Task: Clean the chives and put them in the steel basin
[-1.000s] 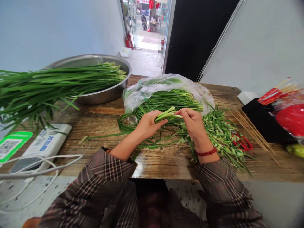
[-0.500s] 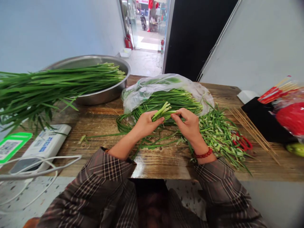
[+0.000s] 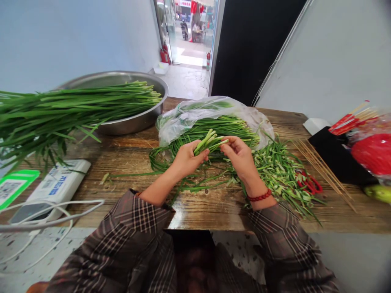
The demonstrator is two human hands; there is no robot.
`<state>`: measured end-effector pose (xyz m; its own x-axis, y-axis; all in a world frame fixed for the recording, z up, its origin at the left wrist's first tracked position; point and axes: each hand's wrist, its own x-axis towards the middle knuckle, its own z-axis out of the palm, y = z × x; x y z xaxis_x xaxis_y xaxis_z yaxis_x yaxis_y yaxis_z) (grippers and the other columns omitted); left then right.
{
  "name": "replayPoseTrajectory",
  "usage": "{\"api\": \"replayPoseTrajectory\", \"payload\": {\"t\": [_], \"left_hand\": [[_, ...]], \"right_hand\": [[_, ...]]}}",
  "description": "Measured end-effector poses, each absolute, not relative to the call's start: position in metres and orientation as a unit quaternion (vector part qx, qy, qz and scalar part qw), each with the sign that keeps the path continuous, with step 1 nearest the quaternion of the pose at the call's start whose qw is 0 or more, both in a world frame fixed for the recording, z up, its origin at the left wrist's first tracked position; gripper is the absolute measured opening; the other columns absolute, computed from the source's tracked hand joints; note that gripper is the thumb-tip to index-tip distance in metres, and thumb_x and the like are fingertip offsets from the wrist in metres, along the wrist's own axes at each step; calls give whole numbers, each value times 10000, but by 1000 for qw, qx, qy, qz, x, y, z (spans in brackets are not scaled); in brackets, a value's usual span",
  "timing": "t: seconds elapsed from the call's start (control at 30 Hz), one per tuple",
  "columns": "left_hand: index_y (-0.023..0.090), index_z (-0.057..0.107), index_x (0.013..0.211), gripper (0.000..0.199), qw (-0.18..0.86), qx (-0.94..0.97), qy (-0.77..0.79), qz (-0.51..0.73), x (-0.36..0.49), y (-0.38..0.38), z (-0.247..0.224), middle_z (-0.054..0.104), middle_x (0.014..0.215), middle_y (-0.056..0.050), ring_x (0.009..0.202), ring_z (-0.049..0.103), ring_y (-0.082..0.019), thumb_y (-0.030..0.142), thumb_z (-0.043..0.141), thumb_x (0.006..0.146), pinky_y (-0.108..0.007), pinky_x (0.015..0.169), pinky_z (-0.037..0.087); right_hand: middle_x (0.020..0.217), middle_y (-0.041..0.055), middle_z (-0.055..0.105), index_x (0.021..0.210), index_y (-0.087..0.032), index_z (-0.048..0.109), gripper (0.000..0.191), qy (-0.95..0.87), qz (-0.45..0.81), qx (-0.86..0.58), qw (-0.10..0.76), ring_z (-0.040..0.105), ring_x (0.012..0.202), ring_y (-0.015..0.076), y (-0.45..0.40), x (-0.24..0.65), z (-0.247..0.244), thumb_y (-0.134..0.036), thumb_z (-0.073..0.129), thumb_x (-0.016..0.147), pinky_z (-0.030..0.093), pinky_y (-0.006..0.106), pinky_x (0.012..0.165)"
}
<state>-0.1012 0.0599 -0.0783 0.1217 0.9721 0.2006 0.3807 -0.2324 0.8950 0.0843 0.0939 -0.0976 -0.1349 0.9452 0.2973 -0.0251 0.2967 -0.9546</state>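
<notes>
At the far left of my feed a green-edged card (image 3: 18, 187) stands by a white box (image 3: 65, 177), with pale cables (image 3: 65, 211) looped over its near end. Behind them I have the steel basin (image 3: 137, 123), filled with long greens (image 3: 91, 103); their pale ends lie inside toward the right, while the leaves spill well over the left rim. Nearer the middle, the left hand (image 3: 188, 158) is closed around a small bunch (image 3: 209, 142), thumb laid across it, pale ends up, above the table (image 3: 207, 211). Beyond both hands sits a clear bag (image 3: 264, 124), its mouth toward me, more stalks (image 3: 221, 127) lying sideways in it and partly out. The right hand (image 3: 239, 156) has thumb and forefinger bent close together at the tip of one stem of the bunch; I cannot tell whether they pinch it. Right of that lies a heap of trimmings (image 3: 281, 171), partly over red-handled scissors (image 3: 312, 185), then loose skewers (image 3: 328, 175). Last, a black holder (image 3: 331, 156) has red-wrapped sticks (image 3: 351, 122) leaning out; a red bundle (image 3: 369, 152) in clear plastic shows beside them.
</notes>
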Motion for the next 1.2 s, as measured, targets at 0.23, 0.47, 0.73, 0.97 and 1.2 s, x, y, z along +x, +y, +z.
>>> {"api": "replayPoseTrajectory", "payload": {"t": [0.23,0.47,0.73,0.97,1.2], "left_hand": [[152,627,810,151,322,695,496,409,-100,59,-81,680,714,-12,658,604,-148,291,583,847,-256,633,447],[146,609,852,177,293,721,483,402,-100,60,-81,606,703,10,660,531,-131,309,542,871,-239,639,407],[152,552,791,199,252,726,506,391,-100,62,-82,498,689,21,651,436,-122,327,519,880,-241,622,336],[169,535,750,173,232,716,520,403,-102,60,-80,467,652,38,635,421,-115,299,530,863,-233,611,326],[163,567,770,158,216,715,529,403,-101,60,-82,508,656,33,630,451,-116,291,539,859,-238,613,340]], "right_hand": [[829,-9,664,1142,-252,558,368,-672,379,-364,521,630,737,140,86,79,-97,-265,677,794,519,304,719],[885,2,668,1166,-257,506,398,-693,381,-339,510,647,779,141,85,81,-92,-212,638,793,544,310,745],[881,-1,648,1125,-247,484,379,-737,235,-364,519,626,756,139,85,77,-97,-132,568,774,526,312,747],[862,25,656,916,-228,625,96,-625,175,-435,624,608,773,162,95,113,-81,-247,577,836,500,324,731],[955,49,700,809,-255,712,118,-789,153,-337,491,623,968,219,87,112,-69,-328,631,854,451,424,932]]}}
